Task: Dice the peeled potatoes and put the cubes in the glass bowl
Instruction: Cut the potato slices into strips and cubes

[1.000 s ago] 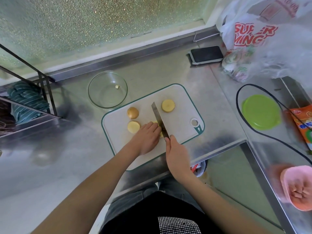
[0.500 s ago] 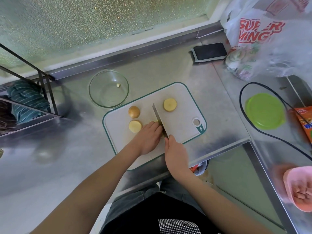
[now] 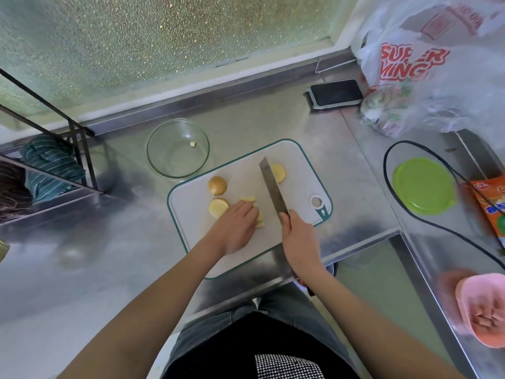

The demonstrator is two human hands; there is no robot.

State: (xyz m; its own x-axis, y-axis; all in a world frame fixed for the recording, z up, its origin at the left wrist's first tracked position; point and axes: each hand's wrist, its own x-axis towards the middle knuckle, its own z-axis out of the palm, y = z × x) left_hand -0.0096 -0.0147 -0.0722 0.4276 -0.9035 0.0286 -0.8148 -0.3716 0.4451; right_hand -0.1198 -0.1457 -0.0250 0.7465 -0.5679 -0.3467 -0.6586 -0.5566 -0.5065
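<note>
Your right hand (image 3: 299, 239) is wrapped around the handle of the knife (image 3: 273, 187), whose blade points away from you across the board (image 3: 297, 160), its far end passing in front of a potato piece (image 3: 280, 173); whether the edge touches the board cannot be told. Your left hand (image 3: 235, 228) lies palm down on the board just left of the blade, fingers bent over a small stack of cut potato strips (image 3: 252, 205) and holding them in place; some strips peek out past the fingertips. Just left of that hand sits a round potato slice (image 3: 218, 207), and beyond it another potato half (image 3: 217, 185), both lying on the board apart from the strips. The board is white with a green rim and rests on the steel table (image 3: 273, 119). Beyond its far left corner, close to the rim, stands the glass bowl (image 3: 153, 160), with one small potato cube (image 3: 193, 144) inside it. Further back on the table lies a dark phone (image 3: 337, 93), and beside it a printed plastic bag (image 3: 426, 64). To your right are a green lid (image 3: 423, 186) ringed by a black cable (image 3: 388, 187), an orange packet (image 3: 492, 203) and a pink dish (image 3: 483, 310). On the far left a striped cloth (image 3: 52, 165) lies under a dark rack (image 3: 79, 149).
</note>
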